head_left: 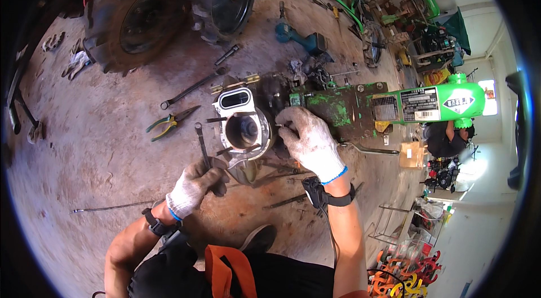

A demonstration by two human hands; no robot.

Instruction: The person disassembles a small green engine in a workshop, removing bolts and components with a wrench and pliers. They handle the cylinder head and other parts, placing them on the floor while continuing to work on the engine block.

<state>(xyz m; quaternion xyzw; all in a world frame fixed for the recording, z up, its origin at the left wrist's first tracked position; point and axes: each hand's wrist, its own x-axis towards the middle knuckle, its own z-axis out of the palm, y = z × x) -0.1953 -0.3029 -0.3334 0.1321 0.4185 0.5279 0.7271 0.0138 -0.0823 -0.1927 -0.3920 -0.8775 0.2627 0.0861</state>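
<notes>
My gloved left hand grips a combination wrench, its ring end upward, just left of a metal engine housing with a round bore and an oval opening above it. My gloved right hand is at the housing's right side, fingers curled beside the dark mechanism; what they hold, if anything, is too small to name. The housing joins a long green machine body reaching right.
Yellow-handled pliers, a long wrench, a socket and a cordless impact wrench lie on the floor. Large tyres stand at upper left. A person works at the right, near machinery and shelving.
</notes>
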